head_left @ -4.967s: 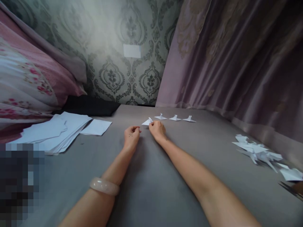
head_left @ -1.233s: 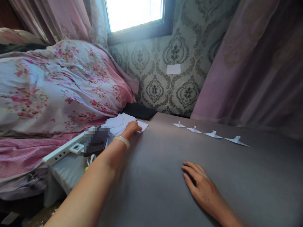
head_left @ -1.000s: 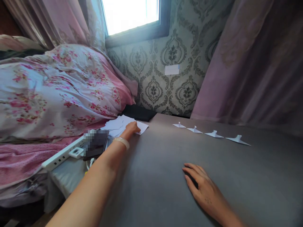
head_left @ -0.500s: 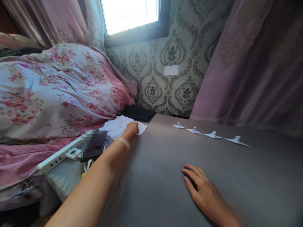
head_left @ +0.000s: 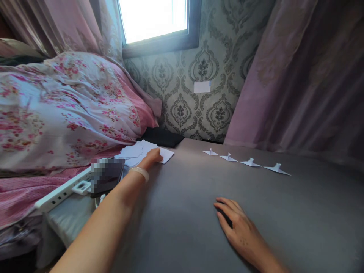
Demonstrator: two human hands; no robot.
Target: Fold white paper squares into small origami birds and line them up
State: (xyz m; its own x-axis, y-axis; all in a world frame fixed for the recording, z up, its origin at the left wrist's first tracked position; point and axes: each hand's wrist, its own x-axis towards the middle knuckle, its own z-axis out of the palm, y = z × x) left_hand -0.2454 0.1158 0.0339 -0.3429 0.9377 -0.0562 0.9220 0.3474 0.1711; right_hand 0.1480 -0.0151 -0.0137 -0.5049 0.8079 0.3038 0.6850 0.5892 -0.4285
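My left hand [head_left: 154,155], a pale bangle [head_left: 140,173] on its wrist, reaches to the pile of white paper sheets [head_left: 129,152] at the table's far left. Its fingers are curled closed at the pile's right part, over a white sheet [head_left: 167,154]; the fingertips are partly hidden. On the grey tabletop [head_left: 176,204] my right hand [head_left: 237,223] rests palm down with its fingers stretched out, holding nothing. Beyond it, several small folded white paper pieces [head_left: 251,162], each with an upright tab, stand in a slanting row.
A dark flat object [head_left: 165,137] lies behind the papers. Left of my forearm are a phone [head_left: 112,176], partly blurred out, a white power strip [head_left: 61,193] and a white plug [head_left: 82,187]. A flowered cover [head_left: 71,102] is heaped at the left; a pink curtain [head_left: 250,94] hangs at the right.
The whole view has shifted slightly, so everything sits a little further left. My left hand stays at the paper pile with fingers closed; my right hand still rests on the table.
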